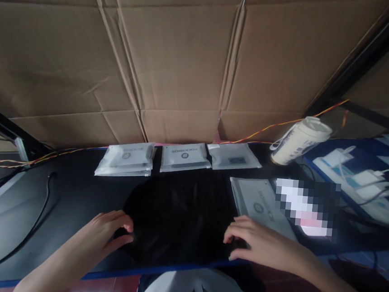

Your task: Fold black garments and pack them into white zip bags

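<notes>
Could nudge frosted-white rectangular plastic pouch (260,202), near right, b/c of close R hand (256,243); thumb/fingers apart, L hand (108,228) ditto.

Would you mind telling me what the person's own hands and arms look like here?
The left hand and right hand are ungloved, with no rings or wristwear visible. Both forearms show no sleeves. Below them is a white garment with a dark line design.

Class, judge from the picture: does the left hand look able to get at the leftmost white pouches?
Probably yes: no obstacle shows between the left hand and those white pouches, just dark tabletop.
</notes>
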